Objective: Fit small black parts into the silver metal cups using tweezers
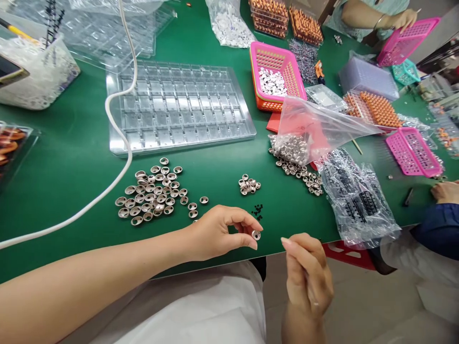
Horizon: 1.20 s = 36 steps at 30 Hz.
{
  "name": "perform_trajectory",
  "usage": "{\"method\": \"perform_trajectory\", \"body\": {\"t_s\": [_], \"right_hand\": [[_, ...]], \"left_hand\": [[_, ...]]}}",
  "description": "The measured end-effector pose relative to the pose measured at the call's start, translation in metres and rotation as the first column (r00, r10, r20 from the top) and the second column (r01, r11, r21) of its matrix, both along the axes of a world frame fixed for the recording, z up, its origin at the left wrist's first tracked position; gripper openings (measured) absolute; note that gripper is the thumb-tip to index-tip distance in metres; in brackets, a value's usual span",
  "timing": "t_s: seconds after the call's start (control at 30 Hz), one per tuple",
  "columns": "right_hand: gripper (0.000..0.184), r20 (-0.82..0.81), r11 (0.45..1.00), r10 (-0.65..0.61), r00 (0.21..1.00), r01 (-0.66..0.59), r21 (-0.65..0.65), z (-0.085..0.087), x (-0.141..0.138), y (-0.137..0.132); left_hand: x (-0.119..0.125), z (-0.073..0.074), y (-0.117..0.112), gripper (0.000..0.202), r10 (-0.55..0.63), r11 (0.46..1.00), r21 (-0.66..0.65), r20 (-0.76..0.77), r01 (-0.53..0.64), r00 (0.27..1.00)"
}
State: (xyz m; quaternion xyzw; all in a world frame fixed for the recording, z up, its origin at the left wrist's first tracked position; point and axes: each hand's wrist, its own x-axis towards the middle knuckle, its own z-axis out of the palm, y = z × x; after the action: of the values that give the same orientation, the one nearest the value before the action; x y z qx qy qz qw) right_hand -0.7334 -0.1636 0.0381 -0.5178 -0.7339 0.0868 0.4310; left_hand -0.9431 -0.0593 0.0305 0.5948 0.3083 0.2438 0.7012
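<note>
Between the thumb and fingers of my left hand [218, 232] is a small silvery metal cap [256, 235] with a dark hole. My right hand [309, 272] is closed in a pinch just right of it, past the table edge; what the fingertips hold, if anything, is too small to make out. Beyond my left fingers lie tiny black pieces [257, 210] and a little heap of small metal caps [249, 184]. A larger pile of wider metal rings [154, 193] spreads to the left of my left hand.
A clear compartment tray [179, 107] stands behind the rings, with a white cable [118, 129] across its left side. To the right are a pink basket [256, 71] of white pieces, a bag of metal caps [292, 148] and a plastic bag of black parts [358, 200]. Co-workers' hands [403, 20] show at right.
</note>
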Motion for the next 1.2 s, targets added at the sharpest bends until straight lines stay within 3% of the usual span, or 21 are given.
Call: {"method": "perform_trajectory", "body": {"t_s": [0.2,0.6,0.9,1.2], "right_hand": [[0.042,0.066,0.988,0.152,0.986,-0.149,-0.041,-0.010,0.003,0.004],[0.033,0.269,0.974,0.224,0.937,-0.226,-0.022,-0.006,0.003,0.011],[0.035,0.338,0.955,0.285,0.897,-0.295,-0.021,-0.008,0.006,0.011],[0.032,0.387,0.950,0.284,0.877,-0.313,0.012,-0.018,0.012,0.009]], "left_hand": [[-0.001,-0.004,-0.002,0.016,-0.021,0.982,0.187,0.018,0.017,1.000],[0.001,-0.009,-0.007,0.009,-0.023,0.903,0.428,0.008,0.017,1.000],[0.001,-0.010,-0.008,0.007,-0.032,0.856,0.517,0.028,0.013,0.999],[0.001,-0.010,-0.010,0.010,-0.034,0.870,0.492,0.018,0.021,0.999]]}}
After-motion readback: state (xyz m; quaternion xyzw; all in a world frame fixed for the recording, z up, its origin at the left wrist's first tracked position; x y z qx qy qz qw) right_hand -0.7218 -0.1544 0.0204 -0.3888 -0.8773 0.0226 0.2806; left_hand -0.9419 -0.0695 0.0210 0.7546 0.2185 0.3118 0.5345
